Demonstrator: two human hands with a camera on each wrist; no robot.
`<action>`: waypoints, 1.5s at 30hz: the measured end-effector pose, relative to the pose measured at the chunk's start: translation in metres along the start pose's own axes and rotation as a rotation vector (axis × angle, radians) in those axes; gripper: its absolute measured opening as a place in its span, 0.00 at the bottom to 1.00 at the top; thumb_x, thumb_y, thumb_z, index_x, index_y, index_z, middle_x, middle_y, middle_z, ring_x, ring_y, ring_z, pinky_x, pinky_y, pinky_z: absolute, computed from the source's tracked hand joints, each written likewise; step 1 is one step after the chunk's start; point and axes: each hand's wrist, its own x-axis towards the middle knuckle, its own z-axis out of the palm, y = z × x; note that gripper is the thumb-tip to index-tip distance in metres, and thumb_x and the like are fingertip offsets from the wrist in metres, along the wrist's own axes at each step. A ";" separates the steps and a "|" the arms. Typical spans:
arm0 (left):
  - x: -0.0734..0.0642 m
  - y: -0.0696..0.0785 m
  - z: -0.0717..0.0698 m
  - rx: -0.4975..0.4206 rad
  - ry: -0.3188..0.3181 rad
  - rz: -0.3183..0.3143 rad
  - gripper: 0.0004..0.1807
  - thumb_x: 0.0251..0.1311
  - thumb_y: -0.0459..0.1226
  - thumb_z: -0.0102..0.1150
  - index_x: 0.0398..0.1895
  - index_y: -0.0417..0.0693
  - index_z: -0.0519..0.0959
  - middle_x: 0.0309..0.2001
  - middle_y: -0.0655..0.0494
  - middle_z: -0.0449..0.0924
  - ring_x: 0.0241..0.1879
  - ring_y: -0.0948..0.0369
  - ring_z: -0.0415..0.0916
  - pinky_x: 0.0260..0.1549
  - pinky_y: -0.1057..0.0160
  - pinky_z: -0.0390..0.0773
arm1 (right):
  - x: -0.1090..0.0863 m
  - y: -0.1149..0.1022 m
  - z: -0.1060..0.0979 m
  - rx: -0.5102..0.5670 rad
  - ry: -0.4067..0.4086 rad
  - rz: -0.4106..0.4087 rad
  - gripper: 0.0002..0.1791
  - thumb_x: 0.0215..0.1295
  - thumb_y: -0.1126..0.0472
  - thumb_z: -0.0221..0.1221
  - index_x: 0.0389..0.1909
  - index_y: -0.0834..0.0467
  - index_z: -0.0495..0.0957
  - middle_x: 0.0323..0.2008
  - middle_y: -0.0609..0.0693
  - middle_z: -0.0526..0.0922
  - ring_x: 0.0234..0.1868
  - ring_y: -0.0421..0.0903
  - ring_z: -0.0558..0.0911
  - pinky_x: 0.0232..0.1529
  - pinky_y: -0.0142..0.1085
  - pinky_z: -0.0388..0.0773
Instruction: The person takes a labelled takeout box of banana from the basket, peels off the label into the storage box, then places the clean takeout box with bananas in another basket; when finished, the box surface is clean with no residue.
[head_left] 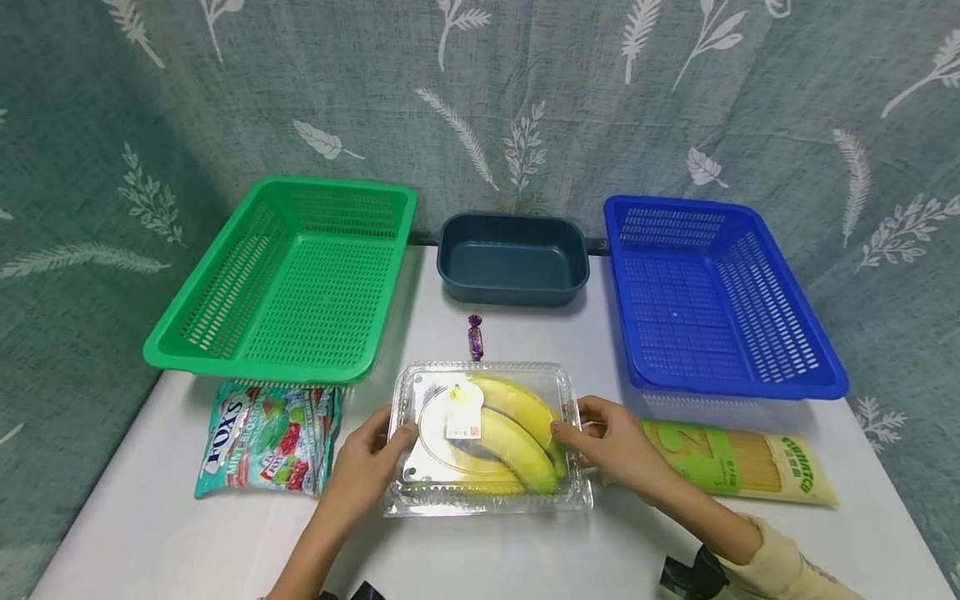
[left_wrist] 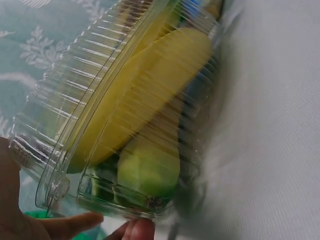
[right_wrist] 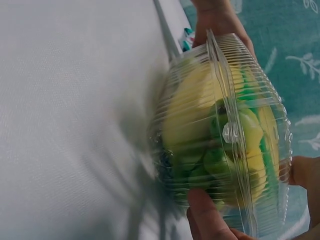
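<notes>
Okay, looks like the holding step, gripping the clamshell of bananas at both ends with left hand and right hand, on or just above the table (can't tell which) near the purple candy, so probably gotta keep it level next.

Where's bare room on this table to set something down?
Bare table shows nearside of the banana box and between purple candy and blue basket. Crowded: box sides, with left hand and right hand; FOX'S bag near green basket.
</notes>
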 end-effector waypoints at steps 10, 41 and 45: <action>0.003 0.003 0.000 0.026 -0.008 0.010 0.32 0.69 0.49 0.56 0.70 0.40 0.69 0.53 0.37 0.80 0.48 0.48 0.81 0.40 0.56 0.82 | 0.001 -0.019 -0.009 -0.420 0.177 -0.111 0.34 0.64 0.48 0.67 0.62 0.68 0.73 0.47 0.58 0.84 0.40 0.48 0.85 0.36 0.40 0.83; 0.004 0.004 0.001 0.017 -0.027 -0.001 0.30 0.68 0.48 0.58 0.68 0.43 0.71 0.50 0.40 0.81 0.43 0.53 0.81 0.35 0.60 0.80 | 0.026 -0.086 0.003 -0.753 0.021 -0.564 0.18 0.64 0.59 0.65 0.54 0.59 0.82 0.48 0.50 0.84 0.45 0.46 0.83 0.42 0.40 0.82; 0.005 0.003 0.001 0.010 -0.028 -0.008 0.30 0.69 0.49 0.58 0.68 0.44 0.72 0.51 0.41 0.81 0.43 0.54 0.81 0.36 0.60 0.80 | 0.034 -0.095 0.009 -0.809 -0.019 -0.596 0.17 0.64 0.59 0.65 0.54 0.57 0.82 0.46 0.50 0.84 0.45 0.46 0.83 0.44 0.42 0.80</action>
